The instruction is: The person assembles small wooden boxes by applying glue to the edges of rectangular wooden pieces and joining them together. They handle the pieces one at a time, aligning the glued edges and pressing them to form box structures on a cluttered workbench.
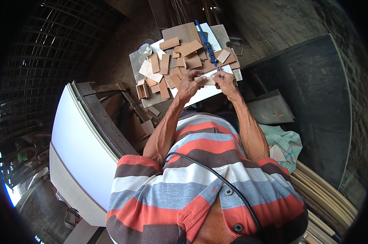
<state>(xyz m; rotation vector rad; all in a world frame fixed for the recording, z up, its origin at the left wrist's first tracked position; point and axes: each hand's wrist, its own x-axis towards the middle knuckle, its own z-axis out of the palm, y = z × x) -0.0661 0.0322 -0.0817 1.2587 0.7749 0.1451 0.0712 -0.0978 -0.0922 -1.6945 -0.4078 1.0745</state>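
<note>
Between my two hands is a small, pale, flat wooden piece [209, 81], held near the front of the worktable. My left hand [189, 83] grips its left end with thumb and bent fingers. At its right end my right hand [225, 81] pinches it, fingers closed. Just beyond, a white board [204, 94] covers part of the tabletop. Many small brown wooden pieces [191, 48] lie in a loose heap past my hands. A blue bar clamp [208, 46] rests on the heap's right side. On the left edge stands a small open wooden box [142, 90].
A clear plastic container [145, 49] sits at the table's far left. Large white sheets [80, 134] lean at my left. To the right are a big dark panel [314, 101], a pale green cloth sack [283, 144] and long wooden strips [324, 199]. A black cable [216, 173] crosses my shirt.
</note>
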